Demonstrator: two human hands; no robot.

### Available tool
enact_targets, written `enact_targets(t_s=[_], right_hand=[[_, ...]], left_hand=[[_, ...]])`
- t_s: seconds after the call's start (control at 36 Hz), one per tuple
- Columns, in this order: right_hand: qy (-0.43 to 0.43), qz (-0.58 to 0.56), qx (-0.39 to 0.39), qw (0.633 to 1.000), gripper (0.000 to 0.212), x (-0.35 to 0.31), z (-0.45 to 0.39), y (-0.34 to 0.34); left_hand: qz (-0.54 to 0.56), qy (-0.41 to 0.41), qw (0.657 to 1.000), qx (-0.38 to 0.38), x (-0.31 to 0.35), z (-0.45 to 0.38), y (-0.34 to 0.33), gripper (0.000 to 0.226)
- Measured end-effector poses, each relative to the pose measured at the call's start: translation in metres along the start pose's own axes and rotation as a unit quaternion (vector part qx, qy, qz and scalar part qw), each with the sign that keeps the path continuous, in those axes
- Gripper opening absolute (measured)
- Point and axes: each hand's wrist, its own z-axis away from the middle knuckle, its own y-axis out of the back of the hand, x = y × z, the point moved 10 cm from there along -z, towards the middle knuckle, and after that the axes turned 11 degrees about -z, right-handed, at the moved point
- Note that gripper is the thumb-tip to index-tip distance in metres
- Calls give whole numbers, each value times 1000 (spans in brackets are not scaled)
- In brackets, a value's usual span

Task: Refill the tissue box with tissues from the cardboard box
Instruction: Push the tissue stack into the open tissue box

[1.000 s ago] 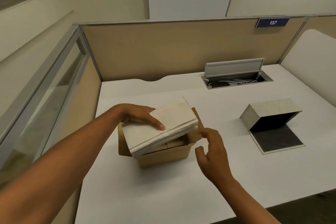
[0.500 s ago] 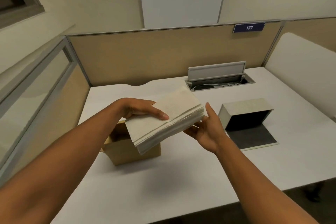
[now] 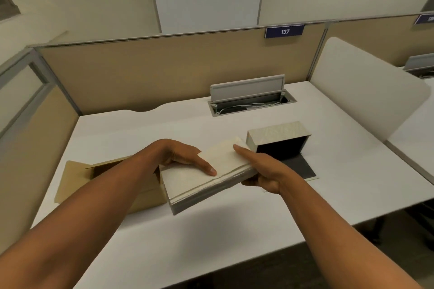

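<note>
Since the earlier frame, stack (image 3: pixel 206 177) carried clear of carton (image 3: pixel 110 185) toward tissue box (image 3: pixel 278 135). Left hand (image 3: pixel 180 157) and right hand (image 3: pixel 263 171) both clamp stack, held above tabletop (image 3: pixel 234 230), its far corner just short of the box. Soft, floppy, light; best supported under both ends.

Your left forearm hides much of the cardboard box (image 3: pixel 77 178), so its contents cannot be seen. The tissue stack (image 3: pixel 206 176) and your right hand (image 3: pixel 263 171) cover the tissue box (image 3: pixel 277 134)'s near-left corner and dark interior. A second blue label (image 3: pixel 425 19) is cut off at the right edge, unreadable.
</note>
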Motion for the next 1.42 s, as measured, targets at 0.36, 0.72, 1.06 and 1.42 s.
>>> enact_targets(t_s=[0.36, 0.72, 1.06, 1.42], right_hand=[[-9, -134, 54, 989, 56, 1, -39, 104], [33, -160, 48, 985, 42, -22, -79, 181], [-90, 0, 41, 995, 60, 6, -118, 272], [-41, -4, 41, 998, 42, -17, -165, 311]], left_hand=[[348, -65, 935, -21, 6, -90, 24, 72], [560, -58, 821, 100, 33, -168, -6, 79], [497, 69, 824, 264, 85, -213, -77, 84], [608, 69, 756, 231, 94, -249, -89, 35]])
